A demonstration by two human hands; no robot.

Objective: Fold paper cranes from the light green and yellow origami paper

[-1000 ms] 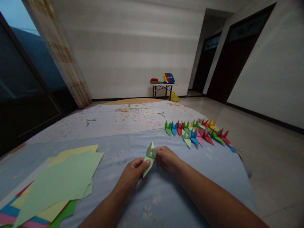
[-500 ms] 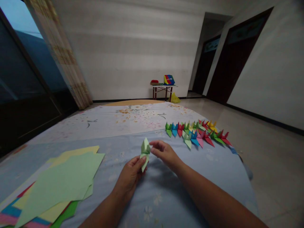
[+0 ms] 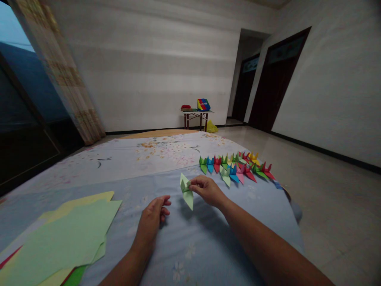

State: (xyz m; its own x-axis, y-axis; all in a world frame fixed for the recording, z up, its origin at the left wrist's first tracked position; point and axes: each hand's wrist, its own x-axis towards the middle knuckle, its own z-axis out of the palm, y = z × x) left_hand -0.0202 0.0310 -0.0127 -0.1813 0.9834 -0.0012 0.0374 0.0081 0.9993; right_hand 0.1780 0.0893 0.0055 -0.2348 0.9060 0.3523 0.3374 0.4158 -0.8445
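My right hand [image 3: 206, 191] pinches a light green folded paper piece [image 3: 186, 191] and holds it just above the blue floral cloth [image 3: 193, 242]. My left hand [image 3: 152, 219] rests on the cloth to the left of the piece, holding nothing, its fingers loosely curled. Two rows of several finished paper figures [image 3: 235, 166] in green, blue, red, pink and yellow lie on the cloth beyond my right hand.
A stack of coloured paper sheets [image 3: 59, 238], light green on top, lies at the lower left. The cloth's right edge drops to a tiled floor [image 3: 327, 190]. A small table [image 3: 195, 115] with a colourful box stands by the far wall. Dark doorways are at the right.
My left hand has let go of the green piece and dropped to the cloth. My right hand now holds the piece alone, slightly to the right. The view has shifted.
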